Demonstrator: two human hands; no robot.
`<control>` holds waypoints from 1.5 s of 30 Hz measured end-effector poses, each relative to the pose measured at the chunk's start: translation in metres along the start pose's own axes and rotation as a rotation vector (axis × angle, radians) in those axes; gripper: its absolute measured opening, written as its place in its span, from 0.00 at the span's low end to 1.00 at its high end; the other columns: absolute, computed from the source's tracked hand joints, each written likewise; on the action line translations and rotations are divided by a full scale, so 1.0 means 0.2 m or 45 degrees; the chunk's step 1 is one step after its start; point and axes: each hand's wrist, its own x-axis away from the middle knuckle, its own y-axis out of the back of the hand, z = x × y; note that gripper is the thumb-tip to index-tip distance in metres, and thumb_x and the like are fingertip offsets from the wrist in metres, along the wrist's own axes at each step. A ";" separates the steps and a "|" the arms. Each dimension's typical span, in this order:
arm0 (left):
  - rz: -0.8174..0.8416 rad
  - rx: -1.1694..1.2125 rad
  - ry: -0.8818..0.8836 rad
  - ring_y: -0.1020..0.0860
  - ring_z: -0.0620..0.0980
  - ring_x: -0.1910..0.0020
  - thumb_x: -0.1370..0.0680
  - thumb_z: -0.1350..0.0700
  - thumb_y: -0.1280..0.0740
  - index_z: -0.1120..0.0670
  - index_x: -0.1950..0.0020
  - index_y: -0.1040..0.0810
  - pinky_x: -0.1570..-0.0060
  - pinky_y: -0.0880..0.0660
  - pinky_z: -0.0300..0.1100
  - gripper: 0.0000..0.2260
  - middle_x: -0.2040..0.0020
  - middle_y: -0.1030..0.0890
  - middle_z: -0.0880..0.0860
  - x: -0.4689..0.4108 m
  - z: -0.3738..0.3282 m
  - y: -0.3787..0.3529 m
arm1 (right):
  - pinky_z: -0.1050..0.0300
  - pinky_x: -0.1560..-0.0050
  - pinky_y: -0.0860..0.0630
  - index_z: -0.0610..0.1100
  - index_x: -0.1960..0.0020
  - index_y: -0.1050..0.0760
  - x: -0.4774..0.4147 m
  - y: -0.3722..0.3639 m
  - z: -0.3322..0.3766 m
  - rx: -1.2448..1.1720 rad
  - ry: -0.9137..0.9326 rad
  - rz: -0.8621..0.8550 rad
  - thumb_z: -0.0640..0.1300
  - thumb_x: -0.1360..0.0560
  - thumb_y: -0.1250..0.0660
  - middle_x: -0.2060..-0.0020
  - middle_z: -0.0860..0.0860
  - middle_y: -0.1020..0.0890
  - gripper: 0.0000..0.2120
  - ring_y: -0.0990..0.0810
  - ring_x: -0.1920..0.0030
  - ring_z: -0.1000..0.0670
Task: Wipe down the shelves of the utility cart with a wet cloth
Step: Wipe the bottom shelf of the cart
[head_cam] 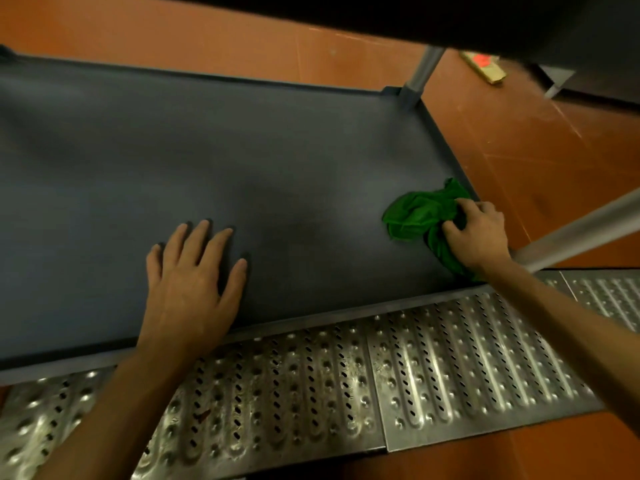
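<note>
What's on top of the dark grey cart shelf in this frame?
On the dark grey cart shelf: a crumpled green cloth near the right edge, held by the right hand, and the left hand resting flat. The surface beneath them is covered.

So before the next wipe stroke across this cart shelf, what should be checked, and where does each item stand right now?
1. Cloth gripped: the right hand has its fingers curled round the green cloth. Ok.
2. Cloth in contact: it lies on the shelf, near the right edge. Ok.
3. Cloth spread for coverage: it is bunched into a wad. Not ok.
4. Stroke path leftward: the left hand rests flat on the shelf with fingers spread, in the way. Not ok.
5. Cloth wet: no sheen or drip to judge by. Cannot tell.
</note>
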 end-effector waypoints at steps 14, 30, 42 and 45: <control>-0.005 0.108 0.065 0.46 0.52 0.19 0.18 0.38 0.51 0.53 0.20 0.40 0.21 0.51 0.57 0.31 0.19 0.39 0.54 0.01 -0.06 0.00 | 0.44 0.36 0.30 0.45 0.28 0.29 -0.09 -0.14 0.55 -0.127 -0.036 -0.113 0.57 0.22 0.40 0.34 0.38 0.28 0.26 0.31 0.35 0.36; -0.281 -0.021 0.141 0.33 0.62 0.26 0.19 0.45 0.44 0.58 0.27 0.31 0.28 0.37 0.61 0.25 0.27 0.28 0.61 0.07 0.58 0.39 | 0.43 0.36 0.30 0.45 0.29 0.29 0.14 -0.34 1.24 -0.337 0.235 -0.072 0.58 0.22 0.38 0.36 0.40 0.28 0.26 0.31 0.36 0.39; -0.311 -0.131 0.530 0.39 0.59 0.22 0.17 0.42 0.46 0.57 0.23 0.36 0.24 0.42 0.60 0.27 0.23 0.35 0.60 0.27 0.96 0.52 | 0.47 0.36 0.33 0.47 0.30 0.27 0.43 -0.47 1.85 -0.393 0.546 0.022 0.56 0.23 0.37 0.39 0.44 0.27 0.24 0.30 0.37 0.42; -0.291 -0.122 0.538 0.42 0.58 0.21 0.18 0.39 0.48 0.55 0.21 0.39 0.23 0.44 0.60 0.29 0.21 0.38 0.58 0.27 0.97 0.51 | 0.47 0.35 0.33 0.47 0.31 0.27 0.51 -0.51 2.03 -0.416 0.640 0.060 0.56 0.23 0.38 0.40 0.44 0.27 0.24 0.31 0.37 0.42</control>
